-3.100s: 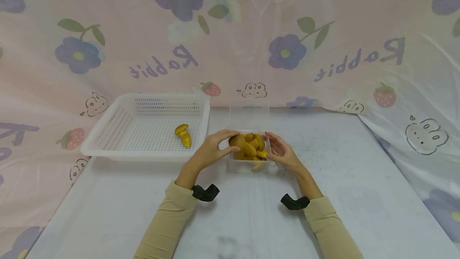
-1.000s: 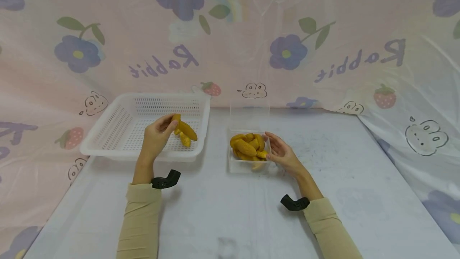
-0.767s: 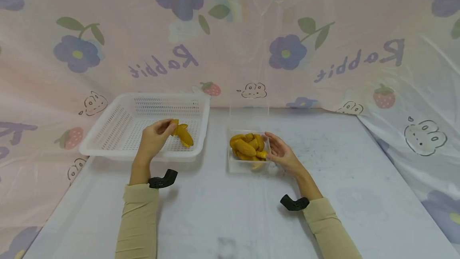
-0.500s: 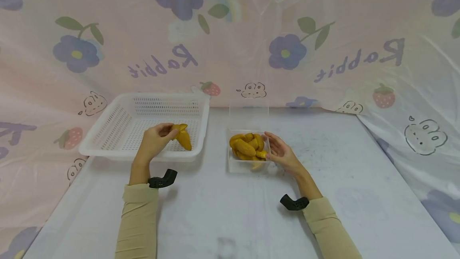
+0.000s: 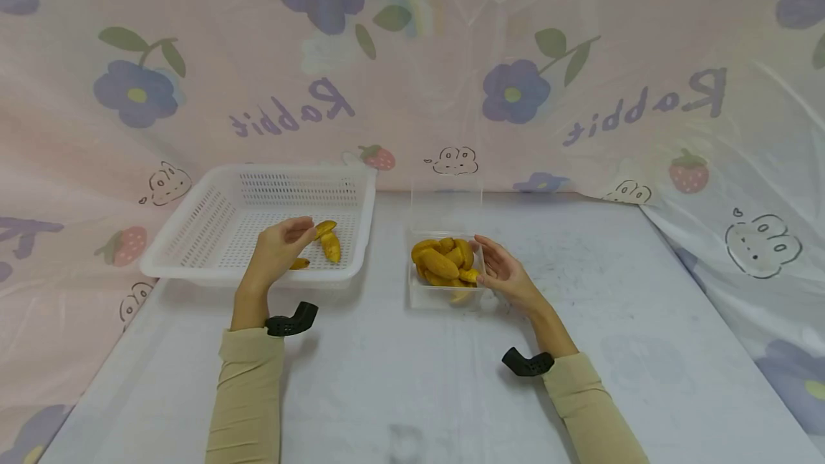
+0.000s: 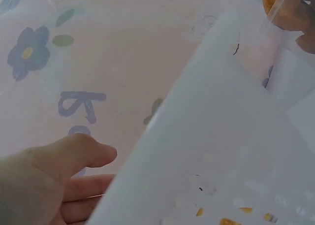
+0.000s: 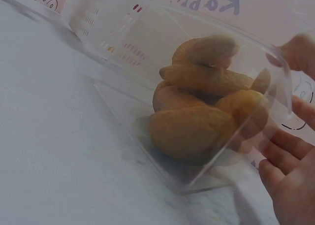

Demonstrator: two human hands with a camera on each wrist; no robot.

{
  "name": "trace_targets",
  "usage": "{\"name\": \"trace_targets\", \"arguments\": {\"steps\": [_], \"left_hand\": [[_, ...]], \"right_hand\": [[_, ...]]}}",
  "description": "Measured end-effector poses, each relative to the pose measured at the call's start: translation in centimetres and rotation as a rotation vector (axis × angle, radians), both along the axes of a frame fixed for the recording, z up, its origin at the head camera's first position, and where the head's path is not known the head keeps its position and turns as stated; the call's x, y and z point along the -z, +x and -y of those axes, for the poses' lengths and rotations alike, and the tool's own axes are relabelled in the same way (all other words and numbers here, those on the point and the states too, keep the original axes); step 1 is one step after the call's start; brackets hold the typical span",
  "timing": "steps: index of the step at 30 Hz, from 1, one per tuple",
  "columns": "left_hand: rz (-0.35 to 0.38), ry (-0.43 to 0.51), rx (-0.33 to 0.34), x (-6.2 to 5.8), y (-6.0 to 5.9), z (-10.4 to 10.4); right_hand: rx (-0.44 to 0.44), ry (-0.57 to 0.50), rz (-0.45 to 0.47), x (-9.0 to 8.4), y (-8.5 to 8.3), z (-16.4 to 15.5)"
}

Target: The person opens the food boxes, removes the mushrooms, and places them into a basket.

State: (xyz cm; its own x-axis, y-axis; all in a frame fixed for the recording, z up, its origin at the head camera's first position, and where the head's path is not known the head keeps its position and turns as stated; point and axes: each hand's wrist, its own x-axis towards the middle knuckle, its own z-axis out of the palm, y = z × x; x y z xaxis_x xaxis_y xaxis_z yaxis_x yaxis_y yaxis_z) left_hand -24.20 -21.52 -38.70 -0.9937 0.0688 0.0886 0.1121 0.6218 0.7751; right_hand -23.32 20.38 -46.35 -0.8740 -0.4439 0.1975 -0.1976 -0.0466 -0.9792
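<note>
A clear plastic box (image 5: 445, 297) sits mid-table, filled with several yellow-brown curved pieces (image 5: 445, 260); its lid (image 5: 446, 206) stands up behind it. My right hand (image 5: 499, 272) rests against the box's right wall with fairly straight fingers. The right wrist view shows the box (image 7: 123, 43), its pieces (image 7: 197, 126) and my right hand (image 7: 290, 185) close up. My left hand (image 5: 280, 249) hovers relaxed over the front of the white slotted basket (image 5: 187, 272), holding nothing. One piece (image 5: 299, 263) lies just under it, and two more (image 5: 329, 242) lie beside it.
The basket stands at the back left of the pale table (image 5: 419, 378), close against the flowered sheet (image 5: 412, 92) that covers the wall and both sides. In the left wrist view the basket's white wall (image 6: 221, 136) fills the frame past my left hand (image 6: 44, 180).
My left hand took a piece from the box, carried it left over the basket, lowered it and let go; the piece now lies in the basket. The right hand stayed at the box.
</note>
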Motion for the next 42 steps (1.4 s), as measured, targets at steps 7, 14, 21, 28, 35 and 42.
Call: {"name": "trace_targets", "arguments": {"steps": [7, 14, 21, 28, 35, 42], "left_hand": [[-0.105, 0.029, 0.020, -0.5, 0.3, -1.0], [-0.183, 0.037, 0.078, -0.8, 0.5, -2.6], [-0.216, 0.046, 0.119, -1.2, 1.0, -4.1], [-0.255, 0.042, 0.202, -1.4, 1.4, -6.3], [-0.303, 0.010, 0.306, -1.2, 1.8, -8.5], [-0.400, -0.020, 0.404, -0.3, 1.7, -10.7]], "right_hand": [[0.006, 0.001, -0.006, 0.1, -0.1, 0.0], [-0.001, -0.009, 0.002, 0.1, 0.1, 0.0], [-0.008, -0.018, -0.006, 0.2, 0.0, 0.0], [-0.009, -0.016, -0.010, 0.1, 0.1, 0.0], [0.006, -0.006, -0.006, 0.1, 0.0, -0.1], [0.007, 0.012, 0.003, 0.4, -0.1, -0.1]]}}
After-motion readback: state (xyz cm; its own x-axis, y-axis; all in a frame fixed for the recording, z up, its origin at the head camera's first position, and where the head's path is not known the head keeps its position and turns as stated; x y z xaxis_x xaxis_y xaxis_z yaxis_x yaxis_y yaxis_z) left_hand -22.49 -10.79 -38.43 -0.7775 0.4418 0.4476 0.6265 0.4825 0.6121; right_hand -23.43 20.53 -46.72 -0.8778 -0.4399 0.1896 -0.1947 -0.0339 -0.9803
